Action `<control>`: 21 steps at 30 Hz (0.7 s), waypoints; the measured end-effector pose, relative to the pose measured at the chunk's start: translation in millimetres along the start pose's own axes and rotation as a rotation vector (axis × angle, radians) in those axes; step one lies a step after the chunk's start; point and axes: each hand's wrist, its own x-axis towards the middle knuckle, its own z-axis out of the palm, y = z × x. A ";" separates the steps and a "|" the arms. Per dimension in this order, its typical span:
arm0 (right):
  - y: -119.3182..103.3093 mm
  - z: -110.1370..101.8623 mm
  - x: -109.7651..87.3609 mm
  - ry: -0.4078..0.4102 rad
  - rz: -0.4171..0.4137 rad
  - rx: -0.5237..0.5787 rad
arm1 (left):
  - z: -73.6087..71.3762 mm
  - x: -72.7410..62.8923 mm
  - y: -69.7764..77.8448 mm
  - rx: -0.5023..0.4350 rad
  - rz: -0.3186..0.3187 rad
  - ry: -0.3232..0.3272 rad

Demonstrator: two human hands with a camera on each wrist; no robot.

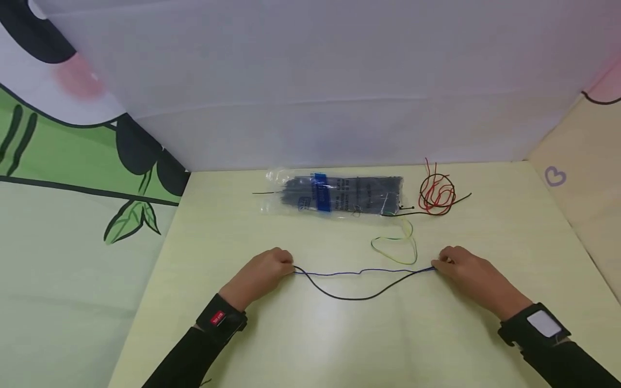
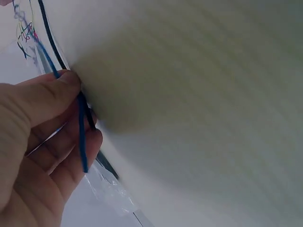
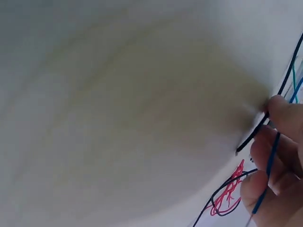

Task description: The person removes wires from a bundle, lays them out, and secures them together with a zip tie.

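Between the two hands stretch a blue wire point(image 1: 335, 274) and a black wire point(image 1: 349, 298); the blue one runs nearly straight while the black one sags toward the near side. My left hand point(image 1: 264, 274) pinches both at their left ends, and in the left wrist view the thumb presses on the blue wire point(image 2: 82, 137) and black wire point(image 2: 51, 38), whose ends reach past the fingers. At the right, my right hand point(image 1: 473, 277) pinches the other ends. The right wrist view has the black wire point(image 3: 251, 137) and blue wire point(image 3: 272, 161) crossing its fingers, with a bare tip on the blue.
Behind the hands lies a clear plastic bag of black cable ties point(image 1: 359, 195). A yellow-green wire point(image 1: 414, 250) curls on the table point(image 1: 339, 345) in front of it. Right of the bag sits a coil of red and black wire point(image 1: 439, 196). A white wall panel point(image 1: 330, 129) rises behind.
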 end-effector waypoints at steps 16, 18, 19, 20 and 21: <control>-12.9 -2.2 -2.4 -0.044 0.126 -0.175 | 1.9 2.7 11.9 0.050 -0.154 -0.041; -14.5 -0.3 -4.8 -0.027 0.117 -0.177 | 3.4 0.5 13.5 0.056 -0.161 -0.030; -15.4 0.2 -5.9 -0.024 0.117 -0.176 | 4.1 -0.5 14.4 0.059 -0.163 -0.024; -16.5 0.7 -7.0 -0.025 0.119 -0.177 | 5.0 -1.2 15.0 0.061 -0.164 -0.017; -17.8 0.9 -7.9 -0.028 0.121 -0.177 | 5.8 -1.9 15.4 0.067 -0.164 -0.013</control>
